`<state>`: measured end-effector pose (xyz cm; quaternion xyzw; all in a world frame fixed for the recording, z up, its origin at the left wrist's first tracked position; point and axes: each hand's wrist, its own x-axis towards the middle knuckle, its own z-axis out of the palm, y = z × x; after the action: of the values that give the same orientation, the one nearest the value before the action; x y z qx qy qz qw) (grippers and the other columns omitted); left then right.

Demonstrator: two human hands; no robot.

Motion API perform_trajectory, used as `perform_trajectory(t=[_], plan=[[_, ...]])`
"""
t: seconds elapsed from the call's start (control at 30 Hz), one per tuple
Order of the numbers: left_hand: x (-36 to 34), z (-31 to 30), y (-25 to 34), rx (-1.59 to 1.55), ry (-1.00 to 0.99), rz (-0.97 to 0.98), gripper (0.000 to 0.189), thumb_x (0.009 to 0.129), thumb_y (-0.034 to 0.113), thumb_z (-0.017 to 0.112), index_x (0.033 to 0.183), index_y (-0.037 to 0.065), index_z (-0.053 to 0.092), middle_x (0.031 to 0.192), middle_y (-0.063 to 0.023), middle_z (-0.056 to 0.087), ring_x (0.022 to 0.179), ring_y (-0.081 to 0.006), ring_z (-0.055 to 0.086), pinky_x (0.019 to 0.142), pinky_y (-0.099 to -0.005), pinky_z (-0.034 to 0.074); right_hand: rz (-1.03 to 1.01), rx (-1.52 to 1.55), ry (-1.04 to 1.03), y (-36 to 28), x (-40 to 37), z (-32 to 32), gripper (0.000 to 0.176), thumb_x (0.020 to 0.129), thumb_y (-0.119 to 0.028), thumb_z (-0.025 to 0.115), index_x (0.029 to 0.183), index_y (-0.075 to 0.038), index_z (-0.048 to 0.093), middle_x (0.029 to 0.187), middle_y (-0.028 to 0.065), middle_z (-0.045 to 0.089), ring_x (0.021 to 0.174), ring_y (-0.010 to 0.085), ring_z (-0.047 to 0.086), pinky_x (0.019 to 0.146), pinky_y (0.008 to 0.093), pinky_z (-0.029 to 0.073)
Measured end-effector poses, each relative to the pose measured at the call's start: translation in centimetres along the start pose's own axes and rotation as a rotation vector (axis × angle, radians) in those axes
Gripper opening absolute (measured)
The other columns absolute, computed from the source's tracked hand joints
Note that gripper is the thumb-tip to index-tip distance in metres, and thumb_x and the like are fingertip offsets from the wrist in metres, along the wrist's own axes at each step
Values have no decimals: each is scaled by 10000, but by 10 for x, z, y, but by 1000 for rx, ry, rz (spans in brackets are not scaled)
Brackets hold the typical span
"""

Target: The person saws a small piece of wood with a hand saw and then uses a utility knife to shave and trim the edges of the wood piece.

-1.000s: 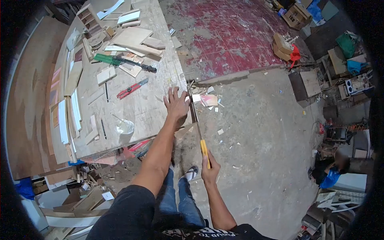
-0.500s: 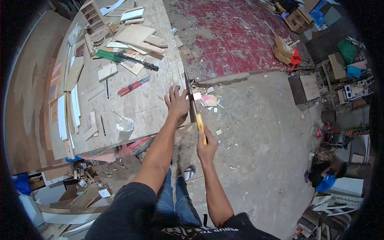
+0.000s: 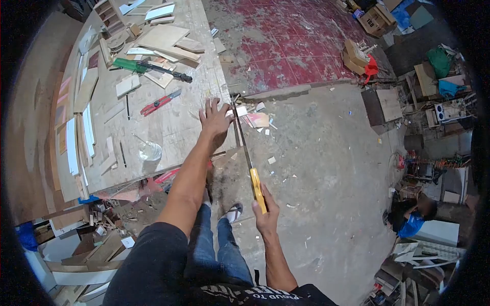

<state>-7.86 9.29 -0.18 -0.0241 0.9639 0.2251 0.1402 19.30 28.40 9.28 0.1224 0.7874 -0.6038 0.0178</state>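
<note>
My right hand (image 3: 266,217) is closed around the yellow handle of a handsaw (image 3: 256,186). Its long thin blade reaches forward along the edge of the wooden workbench (image 3: 178,135), crossing a small white-faced strip of wood (image 3: 241,110) that juts past that edge. My left hand (image 3: 215,125) lies on the bench edge with its fingers spread, pressing down by the inner end of the strip. What sits under the palm is hidden. Left of this hand, a red utility knife (image 3: 159,103) rests on the bench.
A green-and-black tool (image 3: 153,69), wood offcuts (image 3: 163,38) and a clear container (image 3: 150,151) lie on the bench. Scraps litter the concrete floor (image 3: 326,168). A person (image 3: 412,217) sits at the far right near stacked material. A brown cabinet (image 3: 375,109) stands at the right.
My right hand has drawn the saw back toward my body, and more of the blade shows. My left hand stays at the bench edge. The whole view has shifted slightly.
</note>
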Motion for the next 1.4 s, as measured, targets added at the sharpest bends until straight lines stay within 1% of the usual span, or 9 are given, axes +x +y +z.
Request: perform_trajectory(t=[0.07, 0.13, 0.37, 0.8, 0.87, 0.93, 1.0, 1.23, 1.4], plan=[[1, 3, 4, -5, 8, 6, 459, 917, 390, 575, 1350, 255, 503, 1586, -127, 187, 1489, -403, 8, 1127, -672, 45, -50, 33, -69, -9, -6, 1, 513, 869, -62, 619, 1360, 42, 514, 1228, 255, 633, 1111, 263, 643, 926, 333, 492], [0, 10, 10, -13, 32, -76, 474, 916, 359, 567, 1370, 260, 474, 1596, -131, 167, 1487, -418, -6, 1126, -678, 41, -152, -18, -74, -7, -8, 9, 580, 855, -38, 616, 1415, 9, 472, 921, 38, 598, 730, 105, 522, 674, 232, 448], [-1, 12, 10, -13, 7, -76, 508, 904, 349, 564, 1386, 235, 453, 1605, -133, 121, 1483, -426, -33, 1115, -697, 41, -349, -154, 107, 25, -3, 16, 480, 865, -52, 629, 1322, 62, 536, 1054, 270, 684, 838, 274, 723, 689, 317, 549], [-6, 31, 3, 36, 120, -3, 458, 932, 347, 525, 1369, 231, 455, 1582, -140, 171, 1489, -398, 3, 1098, -709, 73, -451, -78, 244, 38, 82, 58, 385, 888, -21, 616, 1269, 39, 606, 1030, 250, 702, 769, 193, 715, 641, 292, 531], [-1, 20, 5, 53, 161, 18, 453, 943, 351, 512, 1375, 228, 453, 1582, -141, 179, 1490, -396, 8, 1102, -704, 73, -245, -110, 139, 54, 41, 41, 385, 884, -10, 608, 1265, 43, 609, 1012, 251, 705, 708, 165, 694, 617, 287, 526], [-5, 20, 9, -8, 133, -19, 436, 926, 323, 542, 1344, 213, 492, 1578, -143, 203, 1485, -408, 30, 1102, -699, 85, -325, -142, 180, 64, -5, 22, 386, 906, -52, 586, 1281, 42, 601, 720, 74, 639, 595, 98, 569, 541, 272, 464], [-5, 16, 13, -16, 120, -38, 421, 934, 329, 538, 1338, 218, 496, 1585, -132, 200, 1490, -395, 18, 1113, -688, 76, -292, -198, 185, 60, -42, -4, 386, 891, -55, 601, 1258, 65, 607, 903, 211, 716, 604, 142, 625, 571, 274, 496], [-4, 22, 10, -73, 111, -50, 375, 943, 359, 551, 1283, 209, 506, 1588, -131, 185, 1488, -402, 15, 1109, -694, 88, -306, -34, 261, 32, 60, 7, 357, 920, -96, 596, 1241, 59, 619, 814, 129, 694, 594, 120, 590, 575, 252, 474], [0, 28, 5, -36, 135, -46, 415, 928, 350, 564, 1307, 199, 490, 1584, -126, 188, 1488, -402, 17, 1103, -699, 114, -362, 18, 216, 37, 135, 58, 348, 919, -93, 614, 1236, 51, 623, 1026, 224, 711, 876, 211, 707, 763, 300, 533]])
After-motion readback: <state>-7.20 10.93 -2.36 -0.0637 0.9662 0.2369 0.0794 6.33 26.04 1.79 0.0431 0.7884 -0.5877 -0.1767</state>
